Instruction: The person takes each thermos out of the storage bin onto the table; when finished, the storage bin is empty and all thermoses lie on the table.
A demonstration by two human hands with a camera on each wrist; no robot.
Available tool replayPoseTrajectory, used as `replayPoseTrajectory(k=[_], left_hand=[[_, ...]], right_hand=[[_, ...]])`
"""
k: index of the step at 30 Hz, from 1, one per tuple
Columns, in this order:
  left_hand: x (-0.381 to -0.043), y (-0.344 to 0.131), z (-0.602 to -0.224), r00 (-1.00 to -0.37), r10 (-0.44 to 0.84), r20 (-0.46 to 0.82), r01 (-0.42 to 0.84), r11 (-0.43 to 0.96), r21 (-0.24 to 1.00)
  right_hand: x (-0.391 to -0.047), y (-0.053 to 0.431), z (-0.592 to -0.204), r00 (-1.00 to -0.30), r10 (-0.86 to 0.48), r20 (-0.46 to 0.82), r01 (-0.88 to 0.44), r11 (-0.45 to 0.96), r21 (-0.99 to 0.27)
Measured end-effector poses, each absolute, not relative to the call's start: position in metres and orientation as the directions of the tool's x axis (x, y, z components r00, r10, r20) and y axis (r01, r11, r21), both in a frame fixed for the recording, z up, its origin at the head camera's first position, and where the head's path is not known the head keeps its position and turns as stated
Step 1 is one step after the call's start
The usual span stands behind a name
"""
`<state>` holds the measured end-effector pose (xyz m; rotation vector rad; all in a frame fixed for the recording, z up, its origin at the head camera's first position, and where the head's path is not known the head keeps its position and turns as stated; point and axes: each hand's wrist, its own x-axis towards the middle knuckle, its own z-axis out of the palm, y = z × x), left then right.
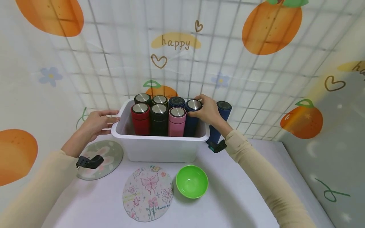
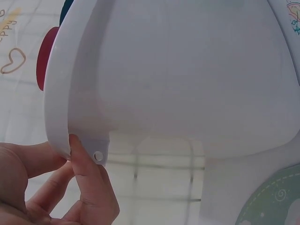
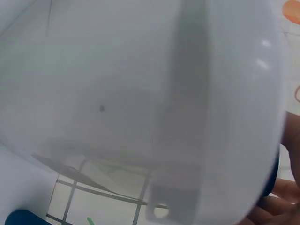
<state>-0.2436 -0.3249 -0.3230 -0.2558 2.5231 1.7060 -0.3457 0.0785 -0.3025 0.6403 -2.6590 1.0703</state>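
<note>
A white plastic bin [image 1: 161, 150] stands against the back curtain, holding several thermos bottles in two rows. My left hand [image 1: 98, 124] pinches its left rim between thumb and fingers, as the left wrist view shows. At the bin's right end, my right hand [image 1: 210, 111] grips the top of a dark blue thermos [image 1: 191, 126] with a silver lid. Left of that thermos stand a pink thermos [image 1: 176, 127], a black thermos [image 1: 159, 125] and a red thermos [image 1: 141, 126]. In the right wrist view the bin's wall hides most of my right hand [image 3: 286, 197].
Outside the bin, another dark blue thermos [image 1: 224, 109] stands on the right, partly behind my right forearm. A green bowl [image 1: 192, 182] and a round butterfly mat [image 1: 148, 196] lie in front. A green round mat [image 1: 114, 155] is at the left.
</note>
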Motion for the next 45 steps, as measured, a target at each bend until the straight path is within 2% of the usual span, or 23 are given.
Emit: replayPoseTrajectory(k=[16,45], left_hand=[[-0.245,-0.326,-0.325,-0.981,-0.093,-0.169,-0.192,0.38,0.905],[-0.246,-0.327,-0.323,-0.981,-0.067,-0.181,-0.193,0.333,0.923]], right_hand=[[-0.328,0.092,-0.284,-0.896,-0.236,0.376,-0.436,0.627,-0.645],[-0.288,0.097,-0.231,-0.8,-0.256,0.542,-0.584,0.539,-0.607]])
